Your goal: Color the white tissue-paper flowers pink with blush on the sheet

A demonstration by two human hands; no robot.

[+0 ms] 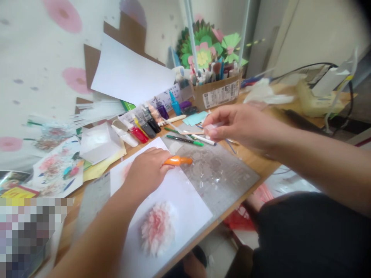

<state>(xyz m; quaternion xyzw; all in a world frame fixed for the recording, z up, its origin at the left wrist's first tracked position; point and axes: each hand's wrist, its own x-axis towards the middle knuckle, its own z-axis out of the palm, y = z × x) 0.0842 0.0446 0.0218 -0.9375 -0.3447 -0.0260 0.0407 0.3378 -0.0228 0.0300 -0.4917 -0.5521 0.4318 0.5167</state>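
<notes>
My left hand (146, 170) is closed around an orange squeeze bottle (175, 160), its narrow end pointing right over the grey mat (232, 173). Beneath that hand lies a white sheet (188, 204), which carries a fluffy pink and white paper flower (158, 227). A second pinkish patch on the sheet is mostly covered by the hand. Higher and to the right, my right hand (234, 123) pinches a thin, pale, wood-coloured stick (193, 133) between thumb and fingers. Something whitish also shows between those fingers, too blurred to name.
Several squeeze bottles, one red (139, 134), stand behind the mat. A green marker (185, 140) and other pens lie close by. A cardboard box (216, 92) of brushes and pens stands farther back. A white paper box (100, 143) sits left. The table edge (185, 253) runs along the front.
</notes>
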